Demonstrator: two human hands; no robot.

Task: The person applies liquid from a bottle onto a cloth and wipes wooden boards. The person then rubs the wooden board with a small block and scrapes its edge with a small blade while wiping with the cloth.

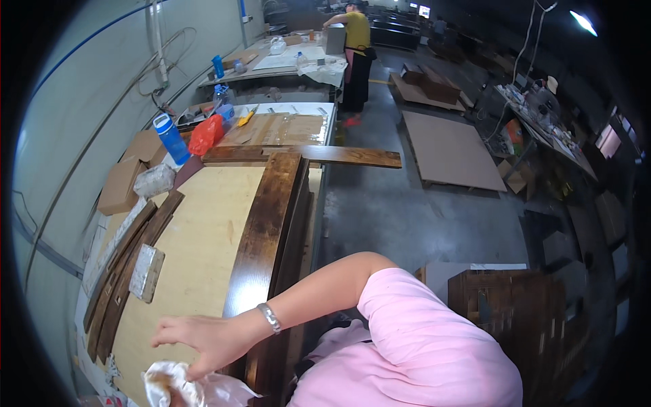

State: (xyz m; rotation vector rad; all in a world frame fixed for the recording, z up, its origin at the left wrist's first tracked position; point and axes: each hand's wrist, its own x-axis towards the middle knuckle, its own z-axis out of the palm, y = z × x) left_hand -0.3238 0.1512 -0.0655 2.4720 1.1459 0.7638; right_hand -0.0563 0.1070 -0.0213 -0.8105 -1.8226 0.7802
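My right arm, in a pink sleeve with a silver watch or bracelet at the wrist, reaches left across the bench. My right hand hovers with bent fingers apart and the thumb pointing down. Just below it is a crumpled white cloth with brownish stains; the thumb overlaps its upper edge, and whether they touch I cannot tell. My left hand does not show. Under my right forearm runs a long, dark brown varnished wooden board. A pale wooden panel lies beside it.
Curved dark wood strips and a wrapped block lie left. A brown board juts over the aisle. Beyond are a blue bottle, red plastic bag and yellow utility knife. A person stands at a far table.
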